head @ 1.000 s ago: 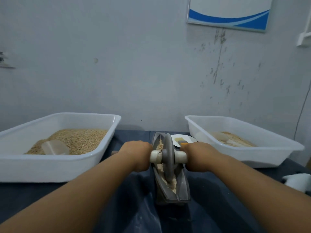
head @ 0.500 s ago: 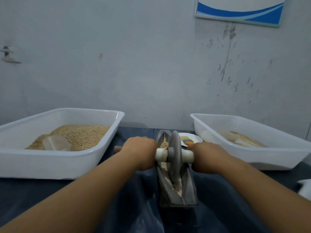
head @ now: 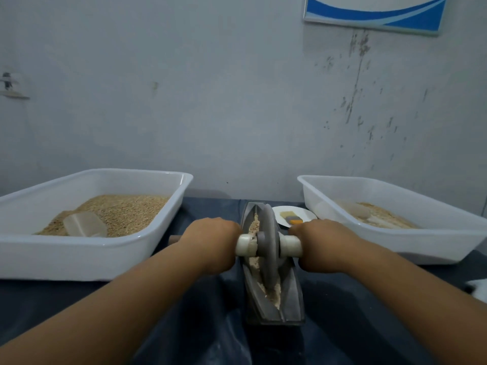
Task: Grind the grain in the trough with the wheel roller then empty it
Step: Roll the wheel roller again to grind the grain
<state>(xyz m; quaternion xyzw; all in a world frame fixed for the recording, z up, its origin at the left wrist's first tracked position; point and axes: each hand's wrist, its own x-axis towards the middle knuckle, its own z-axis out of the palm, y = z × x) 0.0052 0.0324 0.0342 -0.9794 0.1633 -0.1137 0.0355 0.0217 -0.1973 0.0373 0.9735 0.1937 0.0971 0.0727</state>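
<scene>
A grey boat-shaped trough [head: 291, 299] lies lengthwise on the dark table straight ahead of me. Pale crushed grain [head: 254, 225] fills its groove. The grey wheel roller [head: 270, 248] stands upright in the groove, near the trough's middle. A white axle handle sticks out on each side of the wheel. My left hand [head: 210, 245] grips the left handle and my right hand [head: 322, 246] grips the right one. Both fists hide the outer ends of the handle.
A white tub [head: 87, 255] with whole grain and a clear scoop [head: 85, 224] stands at the left. Another white tub [head: 432, 243] with paler ground grain stands at the right. A small white plate [head: 303, 213] with a brush sits behind the trough. The wall is close behind.
The wheel has rolled slightly back and forth in the groove under both hands. My view has shifted a little; both grips are unchanged.
</scene>
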